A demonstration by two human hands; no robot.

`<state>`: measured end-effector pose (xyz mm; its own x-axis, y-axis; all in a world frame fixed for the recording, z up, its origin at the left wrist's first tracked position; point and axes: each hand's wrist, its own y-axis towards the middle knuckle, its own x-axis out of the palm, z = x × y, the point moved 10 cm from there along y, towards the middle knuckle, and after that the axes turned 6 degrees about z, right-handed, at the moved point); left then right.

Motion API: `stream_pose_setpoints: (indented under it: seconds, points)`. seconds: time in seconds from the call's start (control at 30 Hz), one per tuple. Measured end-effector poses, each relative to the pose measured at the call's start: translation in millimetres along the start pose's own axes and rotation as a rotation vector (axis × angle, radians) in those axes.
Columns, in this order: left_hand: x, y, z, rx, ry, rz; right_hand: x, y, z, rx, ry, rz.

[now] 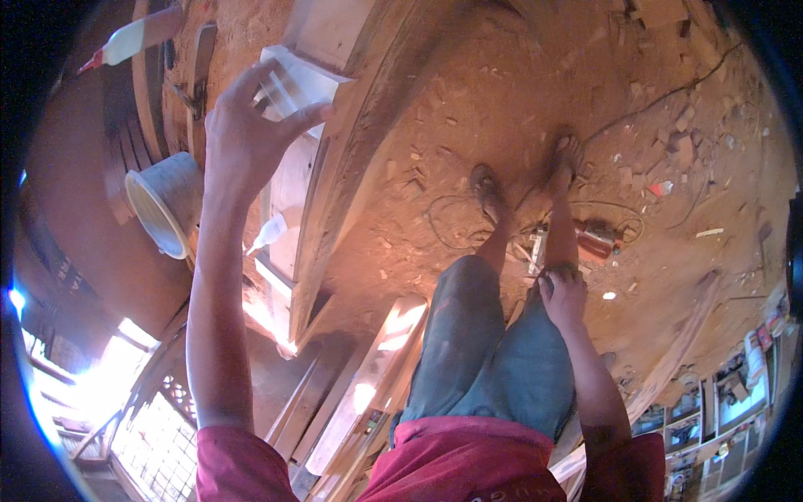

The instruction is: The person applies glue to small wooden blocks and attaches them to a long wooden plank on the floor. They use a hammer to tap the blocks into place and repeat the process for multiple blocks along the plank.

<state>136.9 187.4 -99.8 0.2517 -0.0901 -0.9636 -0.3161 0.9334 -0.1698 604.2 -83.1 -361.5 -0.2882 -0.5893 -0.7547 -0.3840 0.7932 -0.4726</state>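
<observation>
My left hand (242, 134) reaches out at the upper left, its thumb and fingers curved around a pale, smooth-faced block (308, 82). The block sits on a long wooden workpiece (294, 180); whether it is fixed there I cannot tell. Below that hand, a white squeeze bottle (273, 230) with a narrow nozzle lies against the wood. My right hand (564, 294) rests on my knee with loosely extended fingers and holds nothing.
A grey bucket (163, 205) stands left of my forearm, and a bottle with a red tip (121, 43) is farther up. Planks (368, 385) lie beside my thigh. Near my feet are a red power tool (595, 242), a cable (661, 100) and wood scraps (682, 151).
</observation>
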Motion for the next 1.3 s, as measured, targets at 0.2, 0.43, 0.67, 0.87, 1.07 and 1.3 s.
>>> stream_pose_setpoints:
  seconds: [0.2, 0.43, 0.67, 0.87, 1.07, 1.3]
  points:
    - [9, 4, 6, -0.021, -0.081, -0.101, 21, 19, 1, 0.183, -0.011, -0.165]
    - [15, 0, 3, -0.115, 0.011, -0.133, 56, 35, -18, 0.193, 0.059, -0.101]
    - [10, 6, -1, -0.051, 0.029, -0.167, 88, 37, -30, 0.188, 0.136, -0.201]
    - [7, 4, -11, -0.033, -0.046, -0.142, 88, 41, -30, 0.165, 0.141, -0.097]
    - [14, 2, 0, -0.153, -0.038, -0.154, 68, 53, -26, 0.207, 0.112, -0.250]
    - [13, 0, -5, -0.165, -0.055, -0.135, 6, 74, -25, 0.021, 0.114, 0.048]
